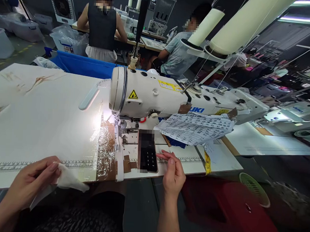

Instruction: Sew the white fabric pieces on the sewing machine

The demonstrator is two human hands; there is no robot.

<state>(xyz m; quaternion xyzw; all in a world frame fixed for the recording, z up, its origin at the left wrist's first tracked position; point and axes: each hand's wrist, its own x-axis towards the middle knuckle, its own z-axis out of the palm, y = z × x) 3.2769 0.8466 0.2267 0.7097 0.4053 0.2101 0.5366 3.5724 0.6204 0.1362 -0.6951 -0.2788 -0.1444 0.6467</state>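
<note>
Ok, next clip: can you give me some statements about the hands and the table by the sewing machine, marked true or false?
1. The left hand holds a white cloth at the near edge of the table. True.
2. The right hand rests on top of the sewing machine. False: it is at the table's near edge, beside the black device.
3. Printed papers lie in front of the sewing machine's arm. True.
4. The yellow measuring tape is wound around the left wrist. False: it hangs over the table edge, to the right of the right hand.
5. Nobody else is in view. False: two people sit at tables behind.
</note>
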